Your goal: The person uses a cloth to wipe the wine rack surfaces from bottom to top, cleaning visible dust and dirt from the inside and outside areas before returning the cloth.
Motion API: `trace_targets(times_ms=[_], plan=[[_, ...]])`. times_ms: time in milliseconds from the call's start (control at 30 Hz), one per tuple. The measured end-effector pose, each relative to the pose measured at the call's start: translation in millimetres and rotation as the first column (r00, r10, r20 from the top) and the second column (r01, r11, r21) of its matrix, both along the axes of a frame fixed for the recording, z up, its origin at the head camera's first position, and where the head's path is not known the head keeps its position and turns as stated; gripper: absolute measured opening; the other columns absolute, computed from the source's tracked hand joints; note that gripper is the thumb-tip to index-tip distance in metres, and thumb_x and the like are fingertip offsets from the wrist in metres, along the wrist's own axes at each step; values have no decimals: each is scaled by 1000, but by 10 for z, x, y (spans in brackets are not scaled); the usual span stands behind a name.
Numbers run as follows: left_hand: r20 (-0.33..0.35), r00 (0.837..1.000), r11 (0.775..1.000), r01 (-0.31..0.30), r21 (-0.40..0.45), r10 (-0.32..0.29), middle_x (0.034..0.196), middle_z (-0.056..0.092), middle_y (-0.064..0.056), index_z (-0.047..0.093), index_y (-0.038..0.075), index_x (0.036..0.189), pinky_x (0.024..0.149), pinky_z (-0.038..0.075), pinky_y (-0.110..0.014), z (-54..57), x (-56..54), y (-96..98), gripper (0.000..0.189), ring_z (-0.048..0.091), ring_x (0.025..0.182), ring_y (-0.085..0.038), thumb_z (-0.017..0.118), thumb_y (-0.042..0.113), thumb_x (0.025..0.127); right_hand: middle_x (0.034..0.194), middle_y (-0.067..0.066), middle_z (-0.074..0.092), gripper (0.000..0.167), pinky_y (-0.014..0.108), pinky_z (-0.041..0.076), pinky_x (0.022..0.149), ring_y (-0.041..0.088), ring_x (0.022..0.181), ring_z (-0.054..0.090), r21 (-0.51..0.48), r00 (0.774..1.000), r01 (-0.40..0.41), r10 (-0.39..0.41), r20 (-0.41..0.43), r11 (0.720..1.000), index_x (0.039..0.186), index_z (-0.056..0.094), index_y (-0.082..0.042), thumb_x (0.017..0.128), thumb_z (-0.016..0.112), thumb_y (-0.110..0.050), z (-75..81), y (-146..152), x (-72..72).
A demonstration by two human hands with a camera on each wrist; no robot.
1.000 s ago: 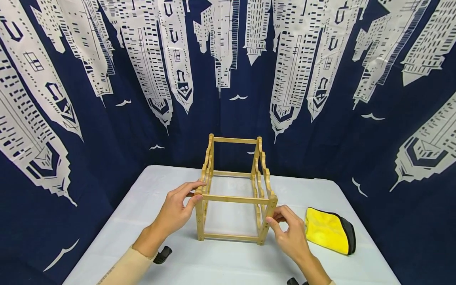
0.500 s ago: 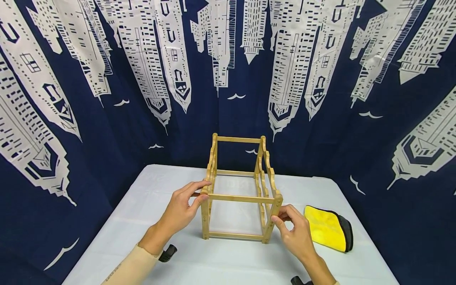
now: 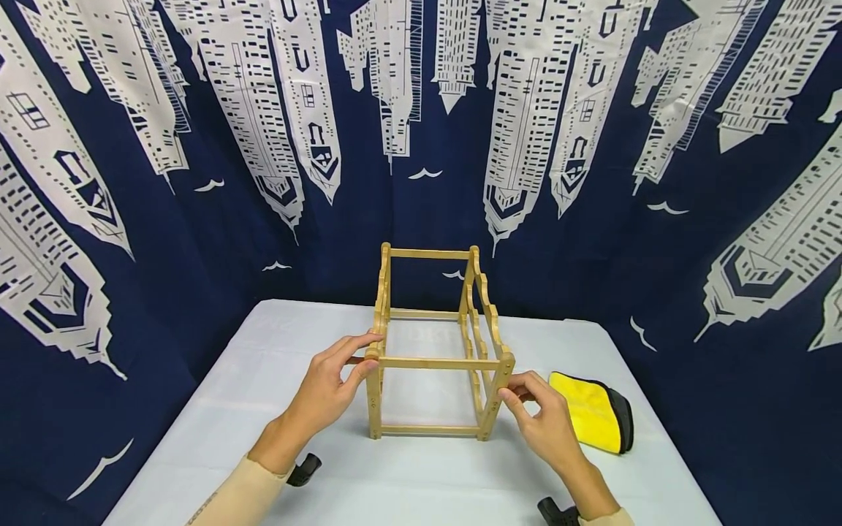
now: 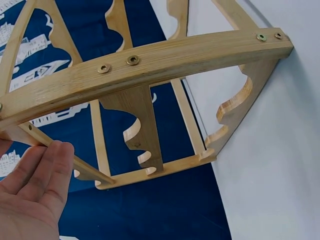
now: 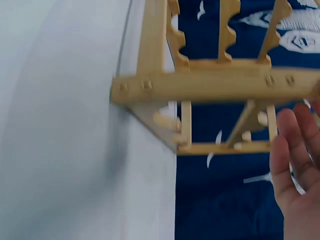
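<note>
Left hand (image 3: 322, 394) is gripping the near left top corner of the wooden rack (image 3: 439, 363) between thumb and fingers; right hand (image 3: 542, 420) is pinching its near right post. The rack is standing on the white surface (image 3: 408, 482) between the 2 hands, and a yellow cloth (image 3: 584, 409) is lying just beside the right hand.

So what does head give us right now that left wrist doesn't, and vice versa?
Head only: the right hand pinching a rack post, the yellow cloth with its black edge, and black pieces by the wrists.

Left wrist only: the sockets in the metal fasteners on one post of the wooden rack, and the palm side of the left hand.

Both: the rack and its scalloped rails, part of the left hand at it, the white tabletop and the navy curtain with white print.
</note>
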State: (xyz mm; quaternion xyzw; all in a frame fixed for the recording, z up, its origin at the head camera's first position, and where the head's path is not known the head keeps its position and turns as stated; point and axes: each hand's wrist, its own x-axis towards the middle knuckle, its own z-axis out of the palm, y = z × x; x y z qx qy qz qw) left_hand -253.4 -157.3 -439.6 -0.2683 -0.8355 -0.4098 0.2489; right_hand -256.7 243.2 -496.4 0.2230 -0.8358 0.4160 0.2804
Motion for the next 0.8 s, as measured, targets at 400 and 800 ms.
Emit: trace_targets(times_ms=[400, 800], plan=[[-16, 1000, 1000, 23, 7, -23, 137, 83, -12, 73, 12, 153, 99, 74, -39, -8, -18, -7, 41, 83, 122, -27, 78, 12, 112, 133, 11, 82, 28, 44, 69, 99, 23, 115, 80, 243, 959, 194, -236, 157, 950, 138, 82, -13, 110, 81, -11, -112, 827, -226], [-15, 1000, 1000, 8, -4, -8, 139, 82, -6, 74, 14, 153, 99, 74, -39, -15, -12, -14, 41, 83, 123, -27, 79, 15, 112, 171, 34, 57, 58, 94, 38, 117, 68, 157, 49, 608, 873, 78, -349, 342, 790, 154, 75, -11, 106, 86, -42, -316, 1375, -355]])
